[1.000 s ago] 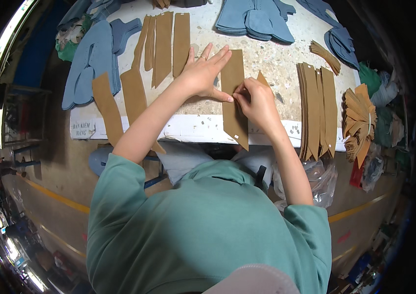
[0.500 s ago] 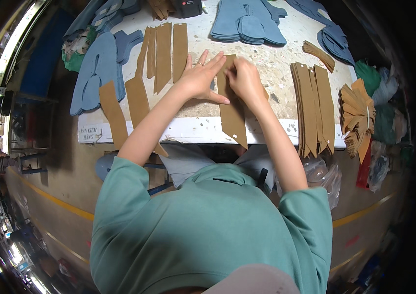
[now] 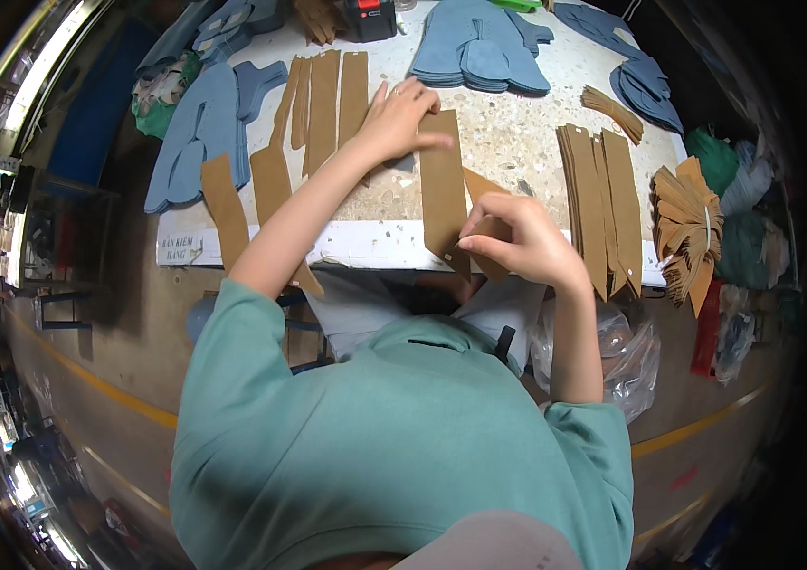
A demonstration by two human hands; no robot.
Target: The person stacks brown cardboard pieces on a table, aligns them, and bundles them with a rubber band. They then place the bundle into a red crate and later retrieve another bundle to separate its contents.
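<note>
White speckled tabletop (image 3: pixel 508 133), brown strip (image 3: pixel 441 195), yellow-lined floor (image 3: pixel 128 332)

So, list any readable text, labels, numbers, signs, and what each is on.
White rectangular label on the front edge of the speckled white table: two lines of dark print; wording withheld.
Small white square tag on the long flat brown strip: any print too small.
Black-and-red boxy device: any markings too small.

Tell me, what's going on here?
A person is handling a brown strip on a table. The left hand is at its far end; the right hand is by its near end, thumb and index finger close together. More brown strips and stacked blue pieces lie around.
</note>
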